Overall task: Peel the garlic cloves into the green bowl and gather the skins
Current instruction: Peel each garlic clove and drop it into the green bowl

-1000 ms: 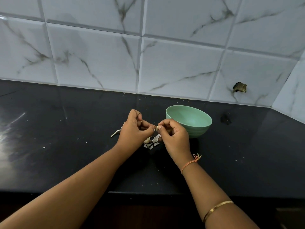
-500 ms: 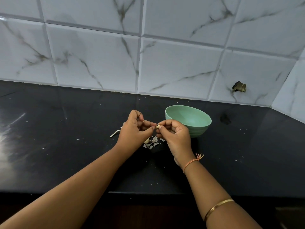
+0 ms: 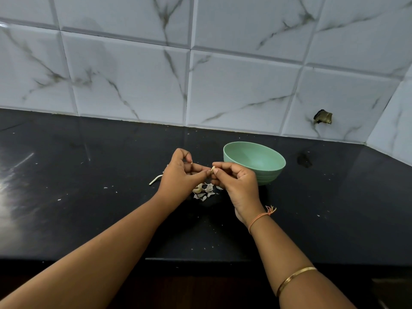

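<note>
Left hand (image 3: 178, 175): fingertips pinching the garlic clove (image 3: 213, 169).
Right hand (image 3: 239, 182): pinching the same clove.
Green bowl (image 3: 256, 159): just beyond the right hand, on the desk (image 3: 89, 197).
Skins (image 3: 204, 191): beneath both hands.

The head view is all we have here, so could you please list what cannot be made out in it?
- Garlic clove: too small, and pinched between the fingertips of the left hand and right hand; how much is peeled is unclear.
- Pile of skins: partly covered by both hands; any unpeeled cloves cannot be told apart.
- Green bowl: near wall hides part of its floor.
</note>
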{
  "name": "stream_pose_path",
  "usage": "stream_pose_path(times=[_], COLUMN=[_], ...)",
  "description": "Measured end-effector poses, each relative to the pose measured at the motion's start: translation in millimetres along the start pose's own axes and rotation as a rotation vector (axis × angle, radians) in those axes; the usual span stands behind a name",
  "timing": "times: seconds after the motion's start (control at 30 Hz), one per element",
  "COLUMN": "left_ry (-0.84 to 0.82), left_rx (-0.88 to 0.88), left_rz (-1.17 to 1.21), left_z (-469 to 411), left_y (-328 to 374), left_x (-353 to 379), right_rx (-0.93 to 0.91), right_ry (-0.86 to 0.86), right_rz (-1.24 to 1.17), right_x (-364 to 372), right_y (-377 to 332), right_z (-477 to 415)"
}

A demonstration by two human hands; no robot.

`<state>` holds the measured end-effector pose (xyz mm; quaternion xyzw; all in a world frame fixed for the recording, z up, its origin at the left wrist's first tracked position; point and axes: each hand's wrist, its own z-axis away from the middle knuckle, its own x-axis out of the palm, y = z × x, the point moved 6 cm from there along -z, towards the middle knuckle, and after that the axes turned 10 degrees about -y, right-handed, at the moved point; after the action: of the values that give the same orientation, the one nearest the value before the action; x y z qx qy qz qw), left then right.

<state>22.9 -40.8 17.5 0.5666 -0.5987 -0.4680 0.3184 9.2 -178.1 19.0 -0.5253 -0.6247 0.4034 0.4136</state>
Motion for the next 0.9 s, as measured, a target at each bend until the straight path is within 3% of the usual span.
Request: stream_pose_path(times=[0.27,0.9], left_ry=[0.041,0.019], left_rx=[-0.011,0.069], left_rz=[0.252,-0.135], left_z=[-0.2,3.8], left_y=[-1.8,8.2], left_x=[-2.3,0.8], right_rx=[0.023,0.02], right_ry=[-0.004,-0.038], right_rz=[-0.096,-0.004], right_x=[-0.9,1.0], right_y=[1.3,1.0], right_z=[-0.7,0.6])
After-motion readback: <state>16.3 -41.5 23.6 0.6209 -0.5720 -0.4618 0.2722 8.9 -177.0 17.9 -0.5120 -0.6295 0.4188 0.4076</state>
